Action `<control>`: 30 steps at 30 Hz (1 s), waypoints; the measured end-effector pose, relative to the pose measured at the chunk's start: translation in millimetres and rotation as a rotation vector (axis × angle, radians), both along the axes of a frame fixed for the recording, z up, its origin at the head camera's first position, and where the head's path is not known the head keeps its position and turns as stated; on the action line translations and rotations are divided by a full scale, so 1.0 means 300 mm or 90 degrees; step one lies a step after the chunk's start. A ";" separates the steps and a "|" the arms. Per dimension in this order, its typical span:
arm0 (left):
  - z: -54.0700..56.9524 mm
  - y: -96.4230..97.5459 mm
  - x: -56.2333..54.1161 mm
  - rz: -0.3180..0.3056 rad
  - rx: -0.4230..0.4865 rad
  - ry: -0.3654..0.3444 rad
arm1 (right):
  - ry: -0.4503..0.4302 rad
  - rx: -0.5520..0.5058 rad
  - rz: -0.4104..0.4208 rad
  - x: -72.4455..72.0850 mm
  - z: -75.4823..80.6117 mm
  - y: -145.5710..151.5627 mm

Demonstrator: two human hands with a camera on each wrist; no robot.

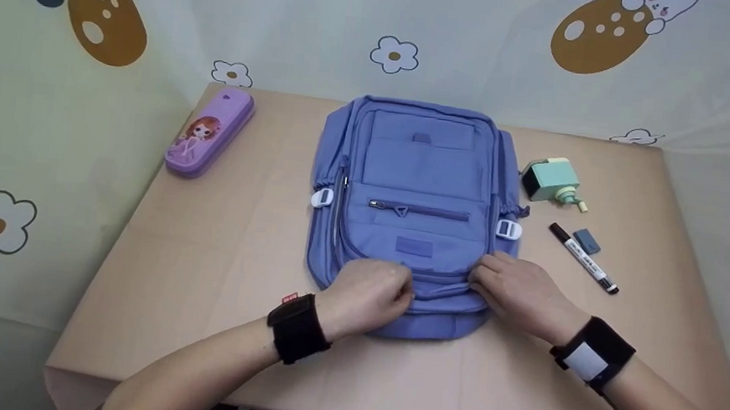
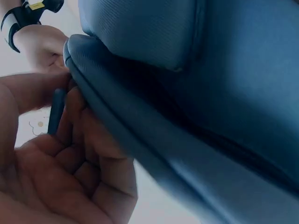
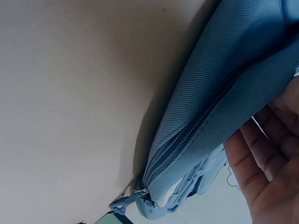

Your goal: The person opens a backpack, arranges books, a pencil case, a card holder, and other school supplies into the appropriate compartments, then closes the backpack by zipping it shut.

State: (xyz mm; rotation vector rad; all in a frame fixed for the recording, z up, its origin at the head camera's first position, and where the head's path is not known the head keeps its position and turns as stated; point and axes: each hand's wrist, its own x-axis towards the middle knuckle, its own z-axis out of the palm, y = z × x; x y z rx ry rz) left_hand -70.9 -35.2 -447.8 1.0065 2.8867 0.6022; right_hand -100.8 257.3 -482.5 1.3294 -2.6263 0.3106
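Observation:
A blue backpack (image 1: 419, 167) lies flat on its back, pocketed front facing up. At its lower front, my left hand (image 1: 363, 295) has its fingers curled at the zipped edge. In the left wrist view, those fingers pinch a small blue zipper pull (image 2: 57, 111) whose end sticks out beside the thumb. My right hand (image 1: 527, 294) grips the fabric at the bag's lower right edge. The right wrist view shows a zipper (image 3: 201, 122) running along that side, with a triangular pull (image 3: 122, 204) at its far end. The right fingertips are partly hidden by the cloth.
A purple pencil case (image 1: 208, 133) with a printed girl lies at the table's left. Right of the bag are a mint-green crank pencil sharpener (image 1: 553, 181), a black-and-white marker (image 1: 584, 258) and a small blue-grey eraser (image 1: 587, 241). Patterned curtains (image 1: 316, 19) enclose the tan-covered table (image 1: 198, 269).

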 end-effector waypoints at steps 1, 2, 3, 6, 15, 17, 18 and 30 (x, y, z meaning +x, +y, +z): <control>0.001 0.001 0.002 -0.004 -0.004 -0.001 | -0.001 0.000 -0.001 0.000 -0.001 0.000; 0.001 0.000 0.004 -0.008 -0.006 -0.001 | -0.003 0.000 -0.002 0.000 -0.002 0.000; 0.002 -0.002 0.007 -0.012 -0.006 -0.003 | -0.005 0.000 -0.004 0.000 -0.003 -0.001; 0.010 -0.019 0.019 -0.026 0.010 -0.009 | -0.011 -0.001 -0.007 0.000 -0.006 -0.002; 0.039 -0.164 -0.029 -0.026 0.032 0.068 | -0.016 -0.009 -0.006 0.002 -0.011 -0.002; 0.035 -0.210 -0.062 -0.039 0.021 0.094 | -0.014 -0.008 -0.009 0.003 -0.011 0.000; 0.031 -0.231 -0.078 -0.049 0.016 0.100 | -0.014 -0.006 -0.012 0.004 -0.012 0.001; -0.033 -0.301 -0.162 -0.207 -0.122 0.134 | -0.015 -0.003 -0.027 0.006 -0.004 -0.005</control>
